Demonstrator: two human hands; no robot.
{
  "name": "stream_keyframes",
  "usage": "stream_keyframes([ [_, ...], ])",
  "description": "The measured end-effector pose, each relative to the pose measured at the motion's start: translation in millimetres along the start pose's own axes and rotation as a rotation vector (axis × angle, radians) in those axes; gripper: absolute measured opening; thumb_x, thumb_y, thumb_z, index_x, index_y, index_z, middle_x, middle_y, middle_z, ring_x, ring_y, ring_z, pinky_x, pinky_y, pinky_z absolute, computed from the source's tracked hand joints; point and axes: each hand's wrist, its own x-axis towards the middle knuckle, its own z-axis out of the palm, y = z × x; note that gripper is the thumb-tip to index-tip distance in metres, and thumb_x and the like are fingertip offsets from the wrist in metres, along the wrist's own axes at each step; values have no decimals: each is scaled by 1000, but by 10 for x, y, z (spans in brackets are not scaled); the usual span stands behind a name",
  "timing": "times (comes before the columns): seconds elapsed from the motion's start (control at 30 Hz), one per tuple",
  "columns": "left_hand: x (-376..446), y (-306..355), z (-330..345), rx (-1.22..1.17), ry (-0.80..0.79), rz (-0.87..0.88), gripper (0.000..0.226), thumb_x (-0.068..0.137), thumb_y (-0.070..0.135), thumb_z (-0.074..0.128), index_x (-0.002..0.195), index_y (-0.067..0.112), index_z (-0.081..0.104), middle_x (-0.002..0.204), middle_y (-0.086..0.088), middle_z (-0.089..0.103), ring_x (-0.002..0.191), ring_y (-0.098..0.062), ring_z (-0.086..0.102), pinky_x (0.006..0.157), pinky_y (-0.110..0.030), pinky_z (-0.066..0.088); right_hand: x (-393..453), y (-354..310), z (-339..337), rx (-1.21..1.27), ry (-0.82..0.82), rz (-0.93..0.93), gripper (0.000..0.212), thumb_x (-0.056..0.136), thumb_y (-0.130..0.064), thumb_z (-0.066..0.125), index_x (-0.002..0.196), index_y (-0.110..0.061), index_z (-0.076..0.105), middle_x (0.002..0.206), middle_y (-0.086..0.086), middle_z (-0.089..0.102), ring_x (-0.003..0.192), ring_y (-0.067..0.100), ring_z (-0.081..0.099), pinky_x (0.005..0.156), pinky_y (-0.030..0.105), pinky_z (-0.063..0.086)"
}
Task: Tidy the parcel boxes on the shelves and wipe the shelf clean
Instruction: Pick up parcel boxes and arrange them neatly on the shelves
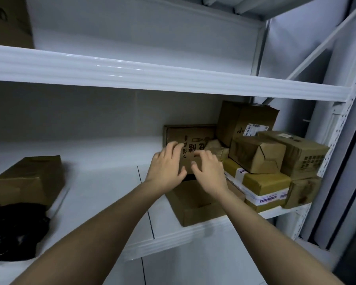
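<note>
Both hands rest spread on the printed box [190,145], which leans upright at the back of the middle shelf [111,182]. The left hand [165,166] lies with straight fingers on the box's left half, the right hand [209,171] with loosely bent fingers on its lower right. Right of this box about six parcels [257,155] are stacked; one flat box [195,204] lies before it, one carton [32,179] far left.

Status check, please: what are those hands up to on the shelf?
Left hand, right hand both on upright printed box. Flat box beneath. Parcel stack crowds right.
</note>
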Motion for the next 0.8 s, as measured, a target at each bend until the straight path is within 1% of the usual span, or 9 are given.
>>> stream_keyframes([
  [0.13, 10, 121, 482, -14, -154, -141, 67, 91, 37, 51, 148, 17, 22, 151, -5, 23, 136, -22, 32, 110, -38, 29, 32, 475, 159, -34, -138, 70, 40, 97, -37, 44, 136, -25, 42, 137, -2, 46, 127, 17, 42, 103, 37, 34],
  [0.27, 58, 293, 940, -29, -325, -324, 74, 92, 45, 48, 151, 19, 13, 157, -6, 9, 143, -26, 19, 114, -43, 24, 124, 1020, 285, -77, -299, 134, 47, 97, -41, 43, 140, -23, 36, 141, 1, 42, 133, 22, 37, 109, 41, 30],
  [0.4, 41, 400, 1290, -53, -471, -492, 76, 93, 57, 40, 152, 26, 5, 160, -6, -1, 146, -31, 7, 115, -48, 16, 129, 1447, 401, -147, -421, 156, 55, 97, -49, 39, 144, -24, 30, 149, 4, 35, 139, 25, 31, 112, 43, 26],
  [0.47, 56, 487, 1443, -42, -528, -549, 76, 92, 62, 36, 152, 30, 2, 160, -4, -6, 146, -31, 1, 115, -51, 13, 143, 1640, 452, -186, -466, 150, 59, 97, -53, 37, 146, -23, 26, 152, 5, 31, 141, 26, 27, 113, 44, 24],
  [0.53, 50, 535, 1546, -23, -581, -578, 76, 91, 65, 33, 152, 33, 1, 160, -3, -9, 146, -32, -4, 115, -53, 12, 145, 1740, 509, -214, -483, 145, 61, 96, -55, 36, 146, -21, 26, 153, 5, 28, 142, 26, 25, 114, 44, 23],
  [0.67, 13, 591, 1665, 9, -665, -591, 72, 90, 67, 28, 151, 39, 3, 160, 0, -13, 146, -33, -10, 114, -56, 13, 113, 1826, 629, -244, -485, 157, 61, 95, -57, 34, 144, -20, 28, 151, 6, 31, 139, 26, 28, 112, 43, 25],
  [0.8, -69, 590, 1718, 67, -630, -553, 68, 90, 69, 22, 151, 42, 5, 160, 5, -10, 147, -28, -10, 114, -51, 15, 41, 1801, 704, -282, -480, 154, 61, 94, -60, 32, 143, -22, 30, 149, 5, 32, 139, 26, 28, 113, 44, 23],
])
